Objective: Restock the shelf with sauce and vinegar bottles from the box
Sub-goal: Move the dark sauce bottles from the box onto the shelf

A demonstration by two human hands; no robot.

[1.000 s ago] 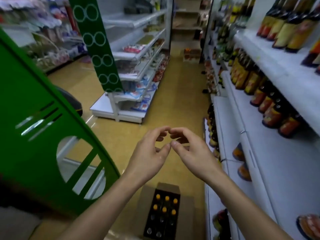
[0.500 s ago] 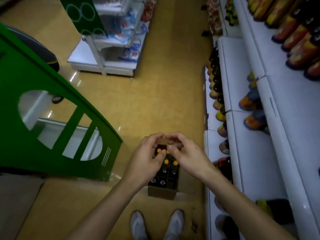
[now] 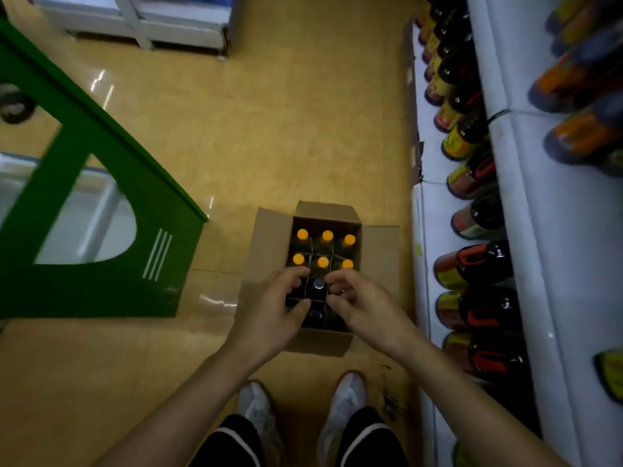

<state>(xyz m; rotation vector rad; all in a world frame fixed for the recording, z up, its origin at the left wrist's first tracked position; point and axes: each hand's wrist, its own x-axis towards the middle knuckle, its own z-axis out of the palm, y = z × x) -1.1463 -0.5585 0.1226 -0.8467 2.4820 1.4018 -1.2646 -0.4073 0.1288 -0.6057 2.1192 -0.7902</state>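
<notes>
An open cardboard box [image 3: 269, 237] stands on the floor in front of my feet. It holds several orange-capped bottles [image 3: 323, 262] in its far rows and dark-capped bottles [image 3: 318, 283] in its near rows. My left hand [image 3: 269, 308] hovers over the near left corner with fingers and thumb curled around the spot of a dark-capped bottle. My right hand [image 3: 360, 305] mirrors it on the near right, fingers curled inward. Both hands hide the bottles beneath them, so I cannot tell whether either has a grip.
White shelving [image 3: 539, 230] runs along the right, its lower shelves lined with dark sauce bottles [image 3: 478, 267]. A green display frame [image 3: 84, 183] stands on the left. Yellow floor [image 3: 286, 129] stretches beyond the box to another white shelf base [image 3: 135, 25].
The view tilted down from the aisle to the box. Both hands dropped from touching fingertips in the air to the near rows of the box and parted slightly.
</notes>
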